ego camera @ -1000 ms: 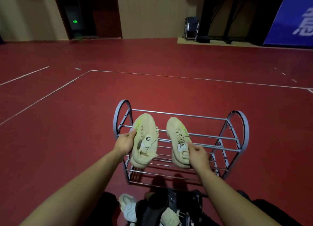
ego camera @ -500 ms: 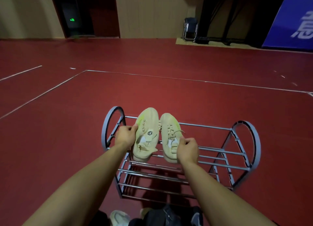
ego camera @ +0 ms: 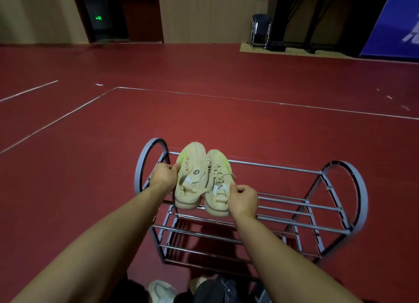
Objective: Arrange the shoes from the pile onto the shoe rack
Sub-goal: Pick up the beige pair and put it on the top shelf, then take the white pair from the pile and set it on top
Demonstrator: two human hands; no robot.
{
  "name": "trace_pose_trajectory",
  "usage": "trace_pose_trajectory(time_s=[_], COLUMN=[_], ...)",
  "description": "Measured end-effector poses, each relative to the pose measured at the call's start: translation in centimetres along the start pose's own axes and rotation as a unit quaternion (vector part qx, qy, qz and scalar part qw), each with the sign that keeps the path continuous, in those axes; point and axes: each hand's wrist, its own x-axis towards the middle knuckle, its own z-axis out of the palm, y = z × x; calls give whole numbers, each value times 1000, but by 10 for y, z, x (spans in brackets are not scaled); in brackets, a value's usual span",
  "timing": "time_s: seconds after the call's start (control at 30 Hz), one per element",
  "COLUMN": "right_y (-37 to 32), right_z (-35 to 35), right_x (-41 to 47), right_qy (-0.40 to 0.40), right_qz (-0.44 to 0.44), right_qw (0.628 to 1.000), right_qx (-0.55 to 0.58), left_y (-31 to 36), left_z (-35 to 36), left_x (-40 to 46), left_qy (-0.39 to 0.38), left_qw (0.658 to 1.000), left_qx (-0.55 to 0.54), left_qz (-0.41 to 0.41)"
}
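Two cream sneakers with yellow-green toes lie side by side on the top tier of a grey metal shoe rack (ego camera: 294,171), at its left end, toes pointing away from me. My left hand (ego camera: 163,174) grips the outer side of the left sneaker (ego camera: 191,175). My right hand (ego camera: 243,198) holds the right sneaker (ego camera: 217,184) at its heel side. The two shoes touch along their inner edges. The pile of shoes (ego camera: 204,289), pale and dark, sits on the floor at the bottom edge, just in front of the rack.
The rack stands on a red sports floor (ego camera: 90,166) with white lines. Its right part of the top tier and the lower tiers hold nothing. A folding chair (ego camera: 260,32) and a blue banner (ego camera: 394,23) stand far back by the wall.
Both hands brought the sneakers left and together, from held apart above the rack to touching on its top-left end. The view tilted up, so less of the pile shows.
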Motion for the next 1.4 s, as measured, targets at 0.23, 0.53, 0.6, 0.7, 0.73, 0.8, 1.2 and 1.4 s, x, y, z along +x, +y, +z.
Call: trace_pose_trajectory(time_s=[0.23, 0.53, 0.6, 0.7, 0.73, 0.8, 1.2, 1.4], right_y=[-3, 3, 3, 7, 8, 10, 156, 255], right_z=[1, 4, 4, 1, 1, -2, -42, -15], right_x=[-10, -15, -13, -10, -9, -7, -93, -106], right_qy=[47, 71, 58, 46, 38, 23, -150, -327], right_qz=[-7, -29, -37, -51, -56, -69, -335, -90], right_qw=[998, 996, 996, 996, 996, 996, 903, 888], right_qx=[-50, -54, -54, -56, -56, -60, -222, -309], left_y=[-5, -12, -13, -17, -18, -20, -91, -205], left_z=[-5, -7, -5, -3, -3, -6, -21, 57], left_x=[2, 2, 1, -5, -7, -13, -164, -164], left_qy=[-21, -33, -33, -32, -31, -32, -20, -350], left_qw=[999, 999, 999, 999, 999, 999, 948, 929], left_qx=[45, 19, 7, -33, -40, -36, 25, 113], left_qz=[-10, -13, -9, -2, 3, 15, 317, 27])
